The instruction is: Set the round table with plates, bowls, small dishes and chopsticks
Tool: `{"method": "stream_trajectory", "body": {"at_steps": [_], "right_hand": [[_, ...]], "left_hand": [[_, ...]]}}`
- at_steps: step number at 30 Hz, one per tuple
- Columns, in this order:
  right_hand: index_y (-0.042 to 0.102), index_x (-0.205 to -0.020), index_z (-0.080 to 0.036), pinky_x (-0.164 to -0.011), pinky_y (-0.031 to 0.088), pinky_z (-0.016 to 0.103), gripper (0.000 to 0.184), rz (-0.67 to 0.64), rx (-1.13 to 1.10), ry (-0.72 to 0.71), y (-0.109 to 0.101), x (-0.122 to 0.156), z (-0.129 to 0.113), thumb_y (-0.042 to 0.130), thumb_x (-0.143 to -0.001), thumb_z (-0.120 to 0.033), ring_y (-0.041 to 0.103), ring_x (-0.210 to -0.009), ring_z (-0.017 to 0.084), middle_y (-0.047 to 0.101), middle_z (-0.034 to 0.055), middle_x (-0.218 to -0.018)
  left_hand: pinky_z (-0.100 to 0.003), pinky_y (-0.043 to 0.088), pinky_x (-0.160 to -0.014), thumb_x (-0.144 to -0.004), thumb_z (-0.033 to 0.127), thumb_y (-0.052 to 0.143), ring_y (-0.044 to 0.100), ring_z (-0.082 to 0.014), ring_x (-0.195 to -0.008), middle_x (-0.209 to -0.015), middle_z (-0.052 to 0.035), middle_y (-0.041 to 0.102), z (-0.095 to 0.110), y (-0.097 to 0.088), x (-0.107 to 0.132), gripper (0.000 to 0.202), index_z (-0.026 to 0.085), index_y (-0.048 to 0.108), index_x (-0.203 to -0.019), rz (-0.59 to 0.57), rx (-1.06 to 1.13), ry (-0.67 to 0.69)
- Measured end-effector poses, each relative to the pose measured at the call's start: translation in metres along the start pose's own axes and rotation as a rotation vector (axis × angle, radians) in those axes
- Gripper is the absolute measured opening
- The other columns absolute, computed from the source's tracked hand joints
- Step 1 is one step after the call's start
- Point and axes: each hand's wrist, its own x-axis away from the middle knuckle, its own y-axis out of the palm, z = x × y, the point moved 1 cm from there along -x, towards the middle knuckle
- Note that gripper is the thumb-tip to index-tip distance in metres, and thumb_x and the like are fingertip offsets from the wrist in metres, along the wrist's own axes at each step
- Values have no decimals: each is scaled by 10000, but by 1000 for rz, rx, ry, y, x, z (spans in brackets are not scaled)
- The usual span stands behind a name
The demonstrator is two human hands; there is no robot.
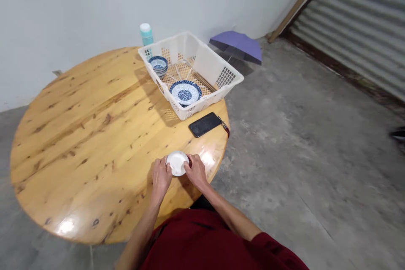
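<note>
A small round white dish [177, 163] is held between my two hands near the table's front edge. My left hand [162, 177] grips its left rim, with the thumb over the edge. On the opposite rim my right hand [195, 172] is closed in the same way. Most of the fingers' undersides are hidden. Beyond the hands lies a black phone [205, 125] with a strap. Behind it stands a white plastic basket [215, 63] holding blue-and-white plates [185, 92], a stack of blue-and-white bowls [158, 66] and what look like chopsticks [204, 81].
The round wooden table [79, 147] spreads mostly to my left, its edge curving past my right hand. A teal bottle with a white cap [146, 34] stands behind the basket. An open purple umbrella [238, 45] rests on the concrete floor [294, 156] by the wall.
</note>
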Motion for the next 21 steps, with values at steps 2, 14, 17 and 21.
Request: {"method": "stream_trajectory", "body": {"at_steps": [2, 14, 17, 21], "right_hand": [[718, -1199, -117, -954, 537, 411, 386, -9, -4, 0, -3, 0, -1, 505, -894, -220, 673, -995, 279, 684, 162, -1084], [715, -1220, -99, -870, 552, 376, 504, -36, -131, 82, -29, 7, 17, 508, -946, -467, 672, -851, 224, 708, 169, -1097], [721, -1223, -99, -840, 557, 374, 507, -49, -145, 74, -31, 10, 14, 517, -927, -457, 658, -800, 215, 716, 152, -1044], [733, -1206, -133, -827, 559, 372, 457, -25, -128, 48, -29, 8, 13, 538, -899, -409, 655, -806, 221, 724, 129, -1013]], "left_hand": [[-350, 494, -921, -993, 214, 432, 647, -269, -1051, -1069, -145, 683, 4, -4, 1, 357, 162, 678, -1246, -21, -16, -1], [-371, 503, -1021, -1047, 270, 336, 676, -263, -1164, -1185, -116, 749, -1, -6, 11, 436, 193, 670, -1316, -62, 214, -32], [-359, 535, -975, -1056, 316, 350, 727, -241, -1036, -1038, -92, 779, -8, 0, 18, 447, 178, 643, -1364, -112, 305, -58], [-345, 559, -922, -1053, 323, 373, 749, -225, -922, -877, -64, 777, -10, 10, 22, 472, 158, 583, -1443, -150, 403, -41]]}}
